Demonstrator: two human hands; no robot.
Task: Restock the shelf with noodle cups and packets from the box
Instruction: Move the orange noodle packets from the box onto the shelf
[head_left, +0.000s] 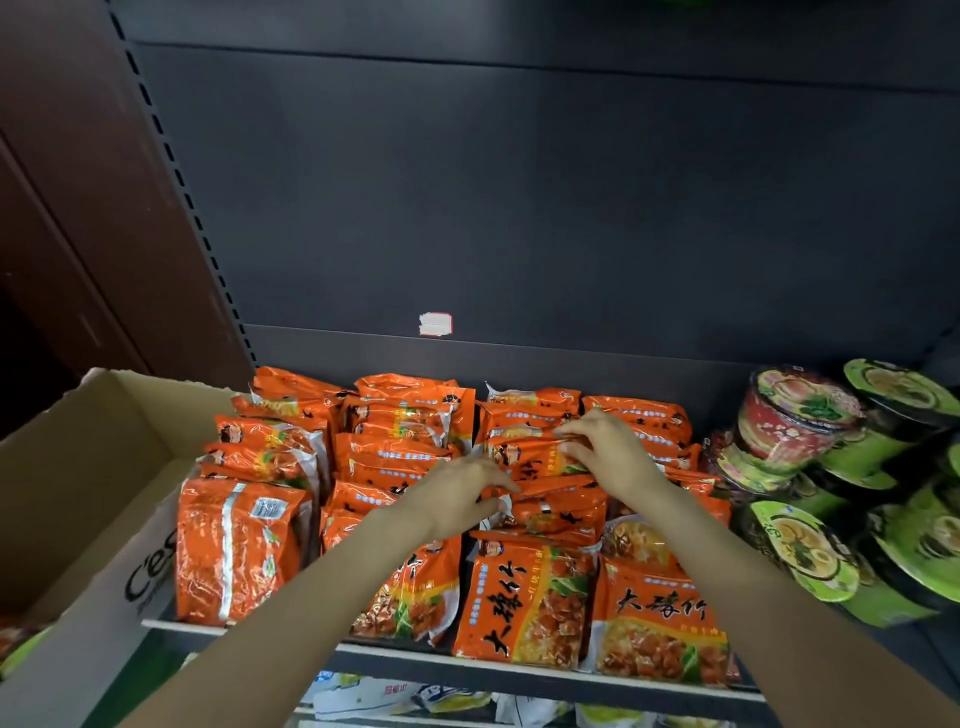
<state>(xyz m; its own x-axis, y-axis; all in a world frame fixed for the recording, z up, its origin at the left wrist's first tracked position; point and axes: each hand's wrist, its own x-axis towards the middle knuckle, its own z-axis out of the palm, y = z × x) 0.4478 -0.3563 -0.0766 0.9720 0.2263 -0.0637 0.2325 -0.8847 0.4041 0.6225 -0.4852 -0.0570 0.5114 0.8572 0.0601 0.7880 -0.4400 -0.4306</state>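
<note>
Several orange noodle packets (524, 597) stand in rows on the dark shelf (519, 675). Both my hands reach into the third row from the left. My left hand (457, 499) pinches the near edge of an orange packet (561, 512) lying there. My right hand (602, 452) pinches the top edge of the packet behind it (524, 454). Green and red noodle cups (810, 415) are stacked on their sides at the right end of the shelf. The cardboard box (78, 467) sits at the left, its inside largely hidden.
The shelf's dark back panel (519, 208) rises behind the packets, with a small white label (435, 324) on it. A brown wall stands at the far left. A lower shelf with pale packets (415, 696) shows below the front edge.
</note>
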